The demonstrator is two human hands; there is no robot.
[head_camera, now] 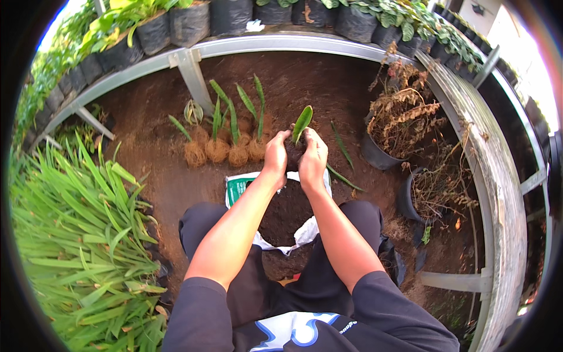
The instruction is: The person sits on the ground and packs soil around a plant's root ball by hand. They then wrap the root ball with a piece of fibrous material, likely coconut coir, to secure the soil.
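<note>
Between my two hands sits a dark soil ball (294, 154) with a short green snake plant leaf (302, 123) standing up from it. My left hand (276, 154) cups one side and my right hand (314, 154) the other, fingers curled around the far side. Below them, between my knees, an opened white plastic sack (308, 231) holds dark potting soil (283, 215). Left of my hands, several fibre-wrapped root balls (238, 155) with upright snake plant leaves (232, 121) stand in a group on the ground.
Loose long leaves (342, 144) lie right of my hands. Two black pots (382, 152) of dried plants stand farther right, beside a weathered wooden beam (501, 211). Dense strap-leaved plants (92, 246) fill the left. A metal-framed bench (281, 42) with black grow bags (231, 17) curves across the back.
</note>
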